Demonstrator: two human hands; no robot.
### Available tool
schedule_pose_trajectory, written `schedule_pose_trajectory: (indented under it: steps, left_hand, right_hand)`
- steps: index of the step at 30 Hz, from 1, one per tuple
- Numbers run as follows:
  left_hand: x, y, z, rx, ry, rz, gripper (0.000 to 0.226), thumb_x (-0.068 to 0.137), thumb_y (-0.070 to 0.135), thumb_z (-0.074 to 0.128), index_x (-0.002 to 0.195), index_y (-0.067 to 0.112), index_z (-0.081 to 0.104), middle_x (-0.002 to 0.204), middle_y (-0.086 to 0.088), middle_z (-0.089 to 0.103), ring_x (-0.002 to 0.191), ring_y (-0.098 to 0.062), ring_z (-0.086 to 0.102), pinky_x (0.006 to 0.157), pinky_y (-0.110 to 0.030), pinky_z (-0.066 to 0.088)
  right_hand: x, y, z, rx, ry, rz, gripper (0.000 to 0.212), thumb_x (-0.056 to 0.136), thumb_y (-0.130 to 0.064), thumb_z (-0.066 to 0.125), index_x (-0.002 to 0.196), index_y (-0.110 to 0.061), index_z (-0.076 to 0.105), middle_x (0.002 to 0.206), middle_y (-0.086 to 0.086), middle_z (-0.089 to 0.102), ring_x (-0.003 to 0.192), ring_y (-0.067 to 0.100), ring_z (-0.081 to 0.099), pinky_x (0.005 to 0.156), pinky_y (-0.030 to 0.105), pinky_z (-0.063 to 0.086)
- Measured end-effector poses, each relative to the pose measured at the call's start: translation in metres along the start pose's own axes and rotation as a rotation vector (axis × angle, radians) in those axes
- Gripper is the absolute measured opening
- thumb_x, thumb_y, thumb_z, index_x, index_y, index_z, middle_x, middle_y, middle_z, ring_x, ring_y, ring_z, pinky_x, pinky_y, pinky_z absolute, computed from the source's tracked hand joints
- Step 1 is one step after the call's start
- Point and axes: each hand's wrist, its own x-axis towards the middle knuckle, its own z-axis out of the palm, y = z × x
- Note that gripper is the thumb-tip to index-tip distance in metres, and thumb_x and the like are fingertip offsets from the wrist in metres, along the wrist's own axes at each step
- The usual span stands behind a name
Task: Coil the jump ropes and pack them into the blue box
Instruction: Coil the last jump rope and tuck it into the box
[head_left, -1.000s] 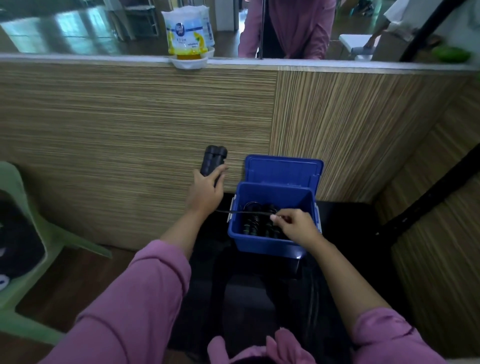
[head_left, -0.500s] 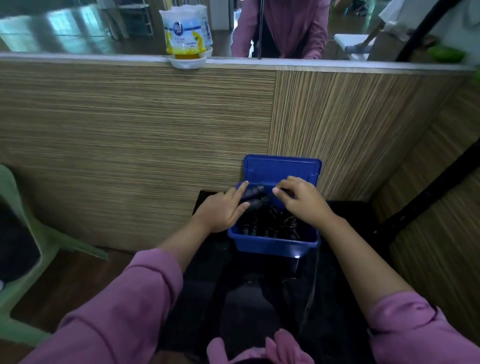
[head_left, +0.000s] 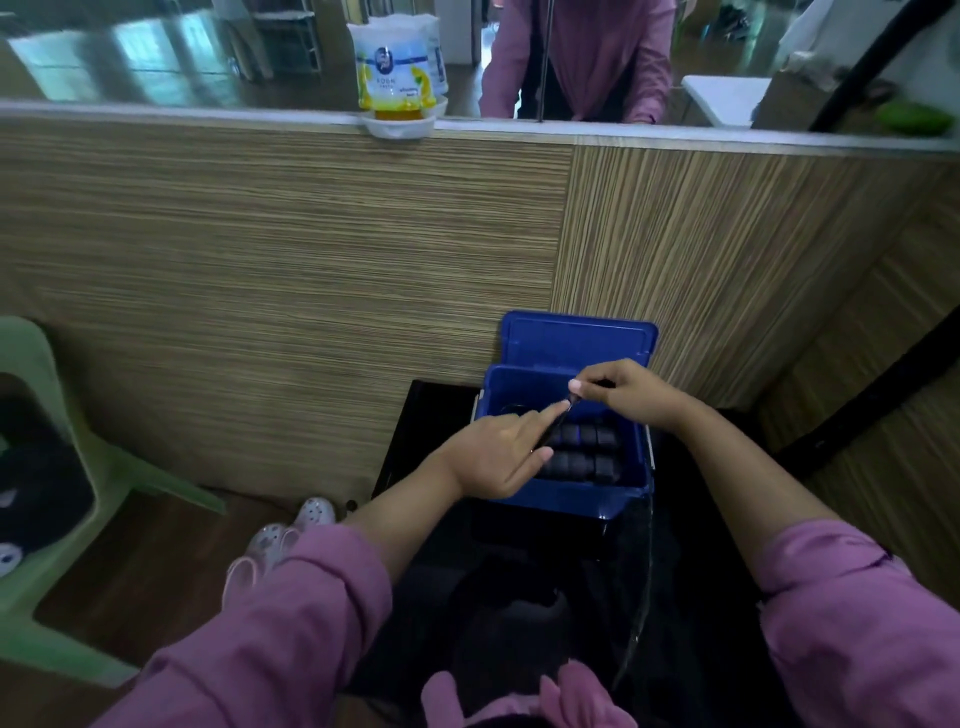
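Blue box (head_left: 566, 496) sits open under both hands; right hand (head_left: 631, 397) pinches the rope cord (head_left: 571, 399) while left hand (head_left: 498, 457), empty, presses handles (head_left: 582, 452) down with one extended finger, probably so the coil stays flat.

I'm seeing the blue box (head_left: 566, 496) sitting open on a black surface, its lid (head_left: 579, 340) standing upright behind it against the wood-grain wall. Inside, black ribbed jump rope handles (head_left: 584, 449) are lying side by side in two rows, with a loop of thin black cord (head_left: 511, 408) showing near the left wall.
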Motion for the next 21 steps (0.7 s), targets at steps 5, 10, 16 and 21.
schedule_pose_trajectory:
  steps: [5, 10, 16, 21]
  left_hand:
    - [-0.003, 0.003, 0.009, -0.008, 0.227, -0.011, 0.045, 0.100, 0.026, 0.033, 0.135, 0.002, 0.050, 0.104, -0.010, 0.064, 0.084, -0.022, 0.064, 0.067, -0.038, 0.054]
    - [0.004, 0.008, 0.001, -0.157, 0.430, -0.256, 0.044, 0.098, 0.030, 0.033, 0.131, 0.009, 0.054, 0.110, -0.007, 0.065, 0.092, -0.024, 0.065, 0.073, -0.039, 0.055]
    - [0.017, -0.011, -0.015, -0.194, 0.597, -0.605, 0.048, 0.093, 0.039, 0.029, 0.120, 0.014, 0.059, 0.112, -0.005, 0.067, 0.099, -0.025, 0.063, 0.081, -0.037, 0.051]
    - [0.018, -0.019, -0.011, -0.225, 0.652, -0.796, 0.035, 0.093, 0.031, 0.034, 0.114, 0.016, 0.057, 0.098, -0.006, 0.066, 0.083, -0.023, 0.060, 0.067, -0.033, 0.045]
  right_hand:
    - [-0.011, 0.028, 0.018, 0.398, 0.004, 0.118, 0.031, 0.082, -0.037, 0.064, 0.093, -0.009, 0.072, 0.093, 0.006, 0.071, 0.090, 0.016, 0.065, 0.088, 0.033, 0.051]
    - [-0.015, 0.033, 0.055, 0.667, 0.151, 0.192, 0.024, 0.095, -0.008, 0.049, 0.075, -0.002, 0.061, 0.060, 0.006, 0.052, 0.060, 0.021, 0.043, 0.056, 0.027, 0.040]
    - [-0.017, -0.005, 0.102, 0.752, 0.190, 0.184, 0.029, 0.101, -0.020, 0.043, 0.119, -0.003, 0.059, 0.060, 0.001, 0.043, 0.047, 0.009, 0.039, 0.049, 0.022, 0.035]
    - [-0.021, -0.014, 0.140, 0.357, 0.167, 0.204, 0.039, 0.099, -0.014, 0.045, 0.137, -0.005, 0.043, 0.065, 0.004, 0.057, 0.044, 0.011, 0.055, 0.049, 0.022, 0.049]
